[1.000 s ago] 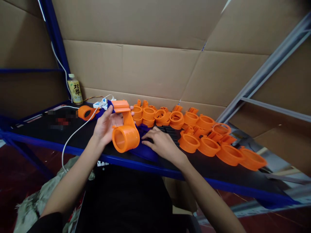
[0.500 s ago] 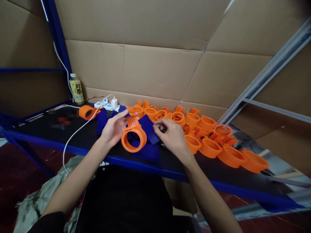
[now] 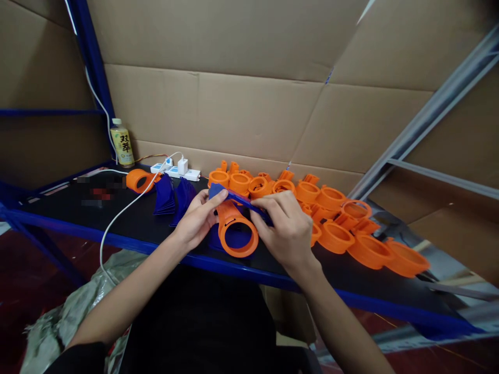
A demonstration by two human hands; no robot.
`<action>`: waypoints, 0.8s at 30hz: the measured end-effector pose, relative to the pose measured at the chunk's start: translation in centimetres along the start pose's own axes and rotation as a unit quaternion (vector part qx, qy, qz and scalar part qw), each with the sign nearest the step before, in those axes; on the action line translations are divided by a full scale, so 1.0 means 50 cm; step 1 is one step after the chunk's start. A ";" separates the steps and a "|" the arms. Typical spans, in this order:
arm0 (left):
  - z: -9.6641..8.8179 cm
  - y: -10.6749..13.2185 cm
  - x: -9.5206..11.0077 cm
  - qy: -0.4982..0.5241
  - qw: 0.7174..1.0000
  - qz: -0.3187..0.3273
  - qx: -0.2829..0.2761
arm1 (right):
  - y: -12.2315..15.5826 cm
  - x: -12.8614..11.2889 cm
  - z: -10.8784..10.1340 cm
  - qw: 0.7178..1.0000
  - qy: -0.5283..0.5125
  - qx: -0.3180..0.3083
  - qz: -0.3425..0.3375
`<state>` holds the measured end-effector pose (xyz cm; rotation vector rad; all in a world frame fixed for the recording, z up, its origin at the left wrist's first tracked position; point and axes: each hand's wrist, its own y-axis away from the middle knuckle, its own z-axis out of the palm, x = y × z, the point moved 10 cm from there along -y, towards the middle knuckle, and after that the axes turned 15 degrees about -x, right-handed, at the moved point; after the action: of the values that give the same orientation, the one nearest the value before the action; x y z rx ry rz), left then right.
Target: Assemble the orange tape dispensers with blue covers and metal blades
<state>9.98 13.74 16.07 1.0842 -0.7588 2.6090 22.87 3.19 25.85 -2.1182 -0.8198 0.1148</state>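
Observation:
Both hands work above the near edge of a black shelf [image 3: 128, 221]. My left hand [image 3: 198, 221] grips an orange plastic ring part [image 3: 237, 234] whose round opening faces me. A thin flat blue piece [image 3: 238, 197] lies across the top of that part, and my right hand [image 3: 286, 231] pinches it there. Left of my hands, blue flat pieces [image 3: 166, 195] stand in two small stacks. More blue shows under the orange part.
Several orange ring parts [image 3: 343, 234] crowd the shelf to the right and behind. A lone orange part [image 3: 138, 180], a white power strip [image 3: 179, 170] with a white cable [image 3: 117, 218] and a drink bottle [image 3: 122, 143] sit at the left. Cardboard walls [image 3: 241, 114] close the back.
My right hand lifted a blue piece from the shelf and brought it onto the orange part. My left hand turned that part so its ring faces me and moved it right.

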 end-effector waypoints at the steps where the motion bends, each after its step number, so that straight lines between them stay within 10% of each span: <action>1: 0.001 0.002 -0.001 -0.001 1.000 0.001 0.004 | 0.003 0.001 0.001 1.000 0.000 -0.008 -0.002; 18: 0.030 0.013 0.008 -0.058 0.998 0.023 -0.016 | 0.015 0.022 0.012 0.991 -0.062 -0.115 0.018; 24: 0.046 0.017 0.030 -0.093 0.993 0.059 -0.041 | 0.005 0.025 0.022 0.955 -0.249 -0.157 0.031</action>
<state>9.96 11.78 18.19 1.3101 -0.9905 2.5705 23.58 4.60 25.21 -2.4568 -1.1211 0.6090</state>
